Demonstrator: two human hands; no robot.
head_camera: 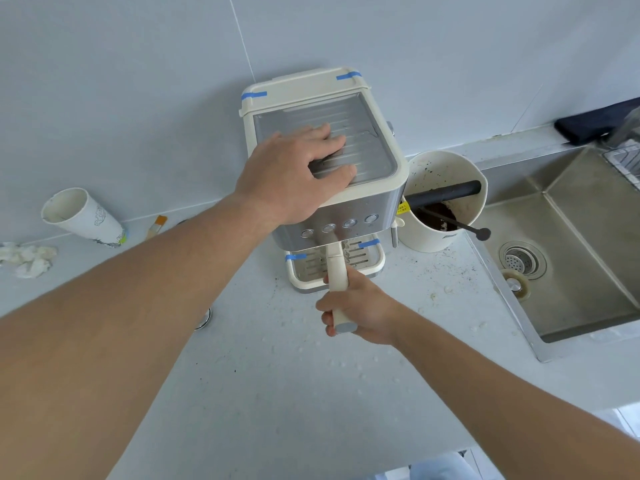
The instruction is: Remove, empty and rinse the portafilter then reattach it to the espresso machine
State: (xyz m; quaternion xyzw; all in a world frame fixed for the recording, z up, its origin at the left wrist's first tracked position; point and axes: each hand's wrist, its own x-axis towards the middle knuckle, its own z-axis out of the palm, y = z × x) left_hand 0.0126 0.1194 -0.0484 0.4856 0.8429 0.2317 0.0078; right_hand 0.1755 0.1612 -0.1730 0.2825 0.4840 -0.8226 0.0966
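The right hand (360, 308) is wrapping its fingers round the cream handle of the portafilter (337, 271), thumb side up, gripping near the grey end cap. Holding that far out is probably for leverage, to twist the handle sideways. The handle is pointing straight out toward the person, and its far end is running in under the front of the espresso machine (367, 206). The basket end is hidden beneath the button row, so whether it is locked in or just being seated is hard to say from here.

Up and left of the grip, the left hand (298, 168) is pressing flat on the machine's ribbed top, fingers spread and fairly straight, holding nothing. That looks like bracing, so the machine is not sliding or tipping while the handle is being turned.

Directly under the handle, the drip tray (375, 263) is sitting with blue tape on its corners. The handle is plain cream plastic, smooth, with a narrower neck near the machine.

Right of the grip, a knock box (446, 237) is standing just beside the machine with dark grounds inside and a bar across it, handy for emptying. Further right, the sink (588, 282) is waiting for the rinse. Loose grounds are speckling the counter (277, 375) between grip and sink. Far left of the grip, a paper cup (83, 216) is lying tipped over.
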